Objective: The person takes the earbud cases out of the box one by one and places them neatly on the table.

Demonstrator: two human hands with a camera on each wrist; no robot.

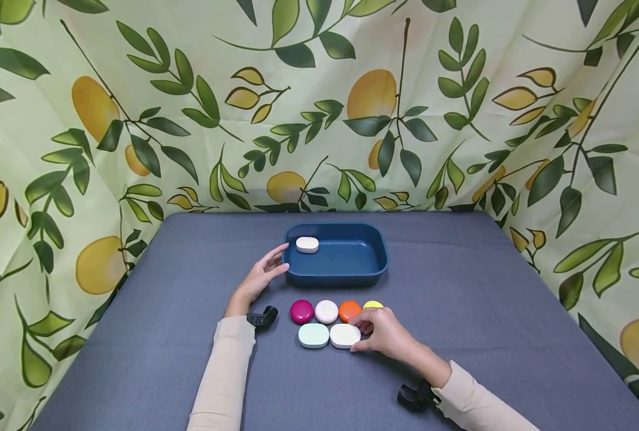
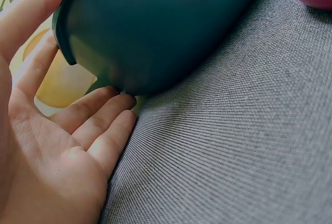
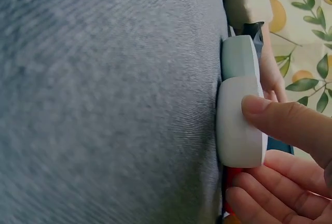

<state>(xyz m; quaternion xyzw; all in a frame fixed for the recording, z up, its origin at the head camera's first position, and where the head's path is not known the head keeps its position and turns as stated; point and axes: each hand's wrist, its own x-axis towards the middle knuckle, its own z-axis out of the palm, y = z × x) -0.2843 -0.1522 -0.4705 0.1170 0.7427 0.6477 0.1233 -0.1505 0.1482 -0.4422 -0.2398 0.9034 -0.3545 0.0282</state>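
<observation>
In the head view a blue rectangular tray (image 1: 337,279) stands at the back, with a white oval bar (image 1: 307,245) inside at its left. My left hand (image 1: 257,281) touches the tray's left end, thumb near the front corner and fingers extended along the side. My right hand (image 1: 386,335) pinches another white oval bar (image 1: 344,336), shaped like a bar of soap, in the front row. Its thumb (image 3: 282,117) presses the near side in the right wrist view, and the fingertips are at the bar's right end. A mint-green oval bar (image 1: 313,336) lies left of it.
Behind the oval bars sit a magenta round piece (image 1: 301,312), a white round one (image 1: 326,312), an orange one (image 1: 349,311) and a yellow one (image 1: 373,304), partly hidden by my right hand. Grey cloth (image 1: 190,341) covers the table; a leaf-and-fruit curtain (image 1: 319,72) surrounds it.
</observation>
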